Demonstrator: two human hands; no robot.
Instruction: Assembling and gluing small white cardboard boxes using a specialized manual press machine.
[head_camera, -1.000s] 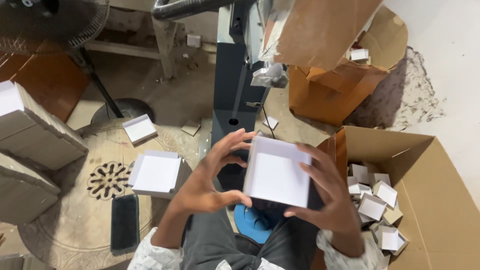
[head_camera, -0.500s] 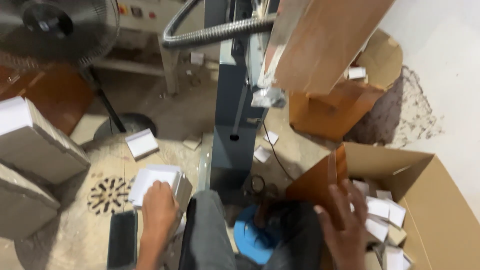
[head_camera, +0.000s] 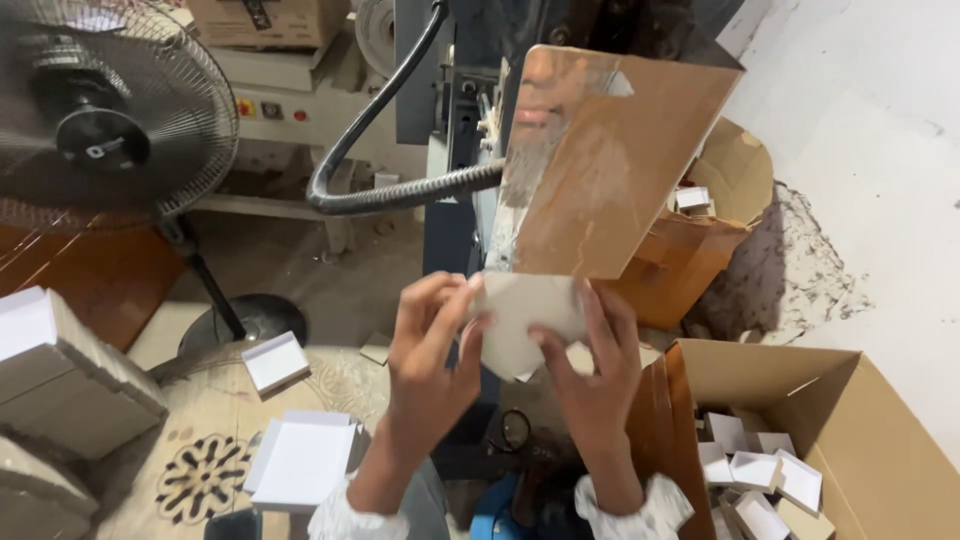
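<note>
Right now both hands pinch a grey card blank (head_camera: 525, 318), left hand (head_camera: 428, 352) on its left edge, right hand (head_camera: 590, 365) underneath, so it sits flat just under the machine's brown guard plate (head_camera: 610, 165). Finished white boxes (head_camera: 760, 475) lie in the carton (head_camera: 880, 450) at my right.

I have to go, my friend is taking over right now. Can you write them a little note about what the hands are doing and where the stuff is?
Left hand and right hand: both hold one flat grey card piece, raised just below the slanted brown board on the machine.
Done: folded white boxes lie in the open carton at the right.
Left: the card in hand is still flat, not yet a box. More flat white pieces lie on the floor at the left, with grey stacks beside them.
</note>
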